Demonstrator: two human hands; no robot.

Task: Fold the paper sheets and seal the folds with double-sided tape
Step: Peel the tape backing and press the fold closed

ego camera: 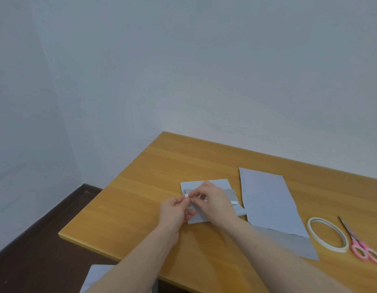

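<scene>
Folded paper on table, tape strip pinched by both hands' fingers

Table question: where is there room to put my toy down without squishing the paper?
Bare wood lies left of the folded paper and both hands, out to the table edge, and behind the papers toward the wall. The right side is crowded: long sheet, tape roll, pink scissors.

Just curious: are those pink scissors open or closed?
Closed: the pink scissors lie flat on the table, blades together in one point.
</scene>
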